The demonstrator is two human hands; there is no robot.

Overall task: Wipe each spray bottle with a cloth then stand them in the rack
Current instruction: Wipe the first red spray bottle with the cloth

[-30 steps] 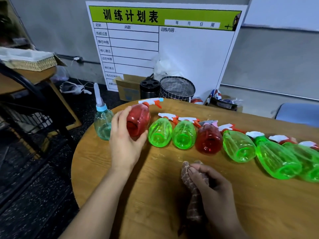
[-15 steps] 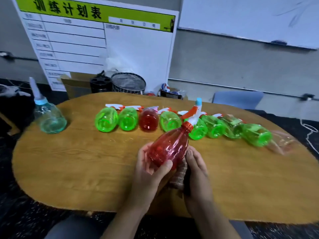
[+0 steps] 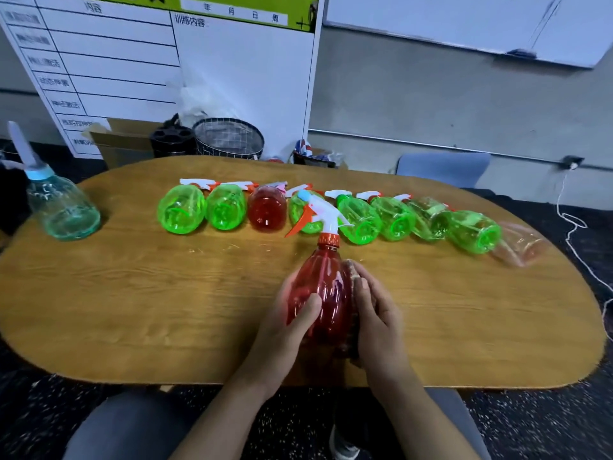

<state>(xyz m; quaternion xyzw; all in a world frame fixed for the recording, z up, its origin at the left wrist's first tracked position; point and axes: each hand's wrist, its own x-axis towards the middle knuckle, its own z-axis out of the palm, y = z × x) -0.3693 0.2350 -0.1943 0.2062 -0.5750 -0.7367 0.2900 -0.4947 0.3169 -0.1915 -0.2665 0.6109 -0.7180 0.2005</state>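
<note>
Far left of frame: teal bottle (image 3: 63, 209) upright on the wooden table (image 3: 132, 293). Upper centre: row of spray bottles (image 3: 331, 214) lying on their sides, 7 green, 1 red, 1 clear at right end. Centre-low: left hand (image 3: 285, 322) grips red spray bottle (image 3: 323, 293), thumb over front, nozzle pointing away. Right hand (image 3: 374, 313), fingers flat, presses cloth (image 3: 351, 277) against bottle's right side. Upper right: whiteboard (image 3: 464, 21).
</note>
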